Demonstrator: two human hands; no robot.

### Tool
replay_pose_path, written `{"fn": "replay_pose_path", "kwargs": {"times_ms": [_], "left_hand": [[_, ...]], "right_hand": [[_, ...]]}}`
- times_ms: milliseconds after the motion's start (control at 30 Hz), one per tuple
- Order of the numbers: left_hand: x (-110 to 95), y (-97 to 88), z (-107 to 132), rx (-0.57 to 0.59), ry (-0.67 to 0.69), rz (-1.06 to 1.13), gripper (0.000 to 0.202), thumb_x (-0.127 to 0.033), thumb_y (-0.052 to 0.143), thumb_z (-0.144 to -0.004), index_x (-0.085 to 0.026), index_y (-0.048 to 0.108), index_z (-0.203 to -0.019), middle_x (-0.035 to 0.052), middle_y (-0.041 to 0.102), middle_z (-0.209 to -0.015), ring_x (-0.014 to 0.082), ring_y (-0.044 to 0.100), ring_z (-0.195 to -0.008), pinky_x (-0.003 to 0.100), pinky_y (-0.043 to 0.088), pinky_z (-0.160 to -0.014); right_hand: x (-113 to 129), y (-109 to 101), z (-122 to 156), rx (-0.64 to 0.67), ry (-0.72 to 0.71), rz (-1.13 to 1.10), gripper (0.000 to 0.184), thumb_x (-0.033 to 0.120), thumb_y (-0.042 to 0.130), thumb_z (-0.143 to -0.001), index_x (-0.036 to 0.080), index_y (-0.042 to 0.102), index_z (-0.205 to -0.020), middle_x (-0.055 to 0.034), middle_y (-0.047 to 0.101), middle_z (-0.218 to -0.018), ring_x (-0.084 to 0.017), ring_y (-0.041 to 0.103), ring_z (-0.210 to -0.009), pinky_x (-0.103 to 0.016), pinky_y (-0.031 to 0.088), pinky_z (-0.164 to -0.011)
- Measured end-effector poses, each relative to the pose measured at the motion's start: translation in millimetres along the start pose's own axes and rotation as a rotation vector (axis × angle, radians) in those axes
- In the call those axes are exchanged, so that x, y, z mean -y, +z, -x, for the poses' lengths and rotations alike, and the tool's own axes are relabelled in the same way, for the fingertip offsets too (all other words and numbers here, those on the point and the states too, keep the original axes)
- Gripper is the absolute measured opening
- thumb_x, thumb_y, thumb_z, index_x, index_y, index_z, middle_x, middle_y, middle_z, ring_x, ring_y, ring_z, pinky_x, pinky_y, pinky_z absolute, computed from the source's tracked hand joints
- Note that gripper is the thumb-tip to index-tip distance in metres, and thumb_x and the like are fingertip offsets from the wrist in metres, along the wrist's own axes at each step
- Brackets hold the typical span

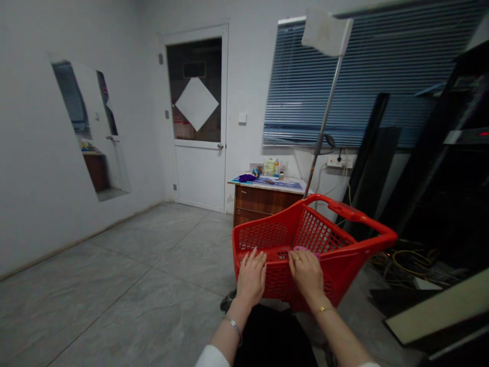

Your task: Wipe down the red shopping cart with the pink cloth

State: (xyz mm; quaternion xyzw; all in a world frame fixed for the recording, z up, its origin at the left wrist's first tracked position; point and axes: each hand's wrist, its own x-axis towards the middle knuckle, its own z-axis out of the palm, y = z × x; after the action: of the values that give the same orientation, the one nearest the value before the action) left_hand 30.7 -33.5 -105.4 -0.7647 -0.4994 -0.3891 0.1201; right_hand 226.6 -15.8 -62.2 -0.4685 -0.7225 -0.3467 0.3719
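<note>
A red plastic shopping cart (pixel 263 224) with lattice sides stands right in front of me, its handle towards the right. My left hand (pixel 252 278) lies over the near rim, fingers stretched out and slightly apart, with nothing seen in it. My right hand (pixel 306 272) is bent over the same rim further right, its fingers curled round the edge and their tips hidden. Just behind that hand, a bit of something pink (pixel 312 251) shows inside the cart; its kind cannot be made out.
Behind the cart, a brown drawer cabinet (pixel 267 200) carries a purple cloth (pixel 247 178) and small bottles. A pole with a white flag (pixel 324 31) rises nearby. Dark panels and cables (pixel 410 262) crowd the right. A white door (pixel 199 176) and a wall mirror (pixel 109 176) are leftward.
</note>
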Motion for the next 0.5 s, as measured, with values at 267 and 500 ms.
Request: {"fn": "replay_pose_path", "kwargs": {"times_ms": [267, 500], "left_hand": [[5, -3.2, 1, 0.031, 0.031, -0.006, 0.038, -0.018, 0.041, -0.098, -0.022, 0.051, -0.135, 0.0045, 0.059, -0.137, 0.0223, 0.042, -0.137, 0.049, 0.039, -0.112], [3, -1.5, 1, 0.031, 0.021, 0.012, 0.039, -0.018, 0.042, -0.098, -0.021, 0.051, -0.135, 0.0049, 0.058, -0.137, 0.0228, 0.041, -0.137, 0.049, 0.039, -0.111]], "right_hand": [[10, 3, 3, 0.008, -0.082, -0.095, 0.020, 0.019, 0.048, -0.094, 0.019, 0.067, -0.099, -0.0064, 0.070, -0.100, -0.017, 0.059, -0.100, -0.034, 0.038, -0.097], [-141, -32, -13, 0.099, -0.073, 0.213, 0.024, 0.029, 0.049, -0.093, 0.015, 0.069, -0.089, -0.0084, 0.070, -0.089, -0.019, 0.059, -0.087, -0.032, 0.039, -0.086]]}}
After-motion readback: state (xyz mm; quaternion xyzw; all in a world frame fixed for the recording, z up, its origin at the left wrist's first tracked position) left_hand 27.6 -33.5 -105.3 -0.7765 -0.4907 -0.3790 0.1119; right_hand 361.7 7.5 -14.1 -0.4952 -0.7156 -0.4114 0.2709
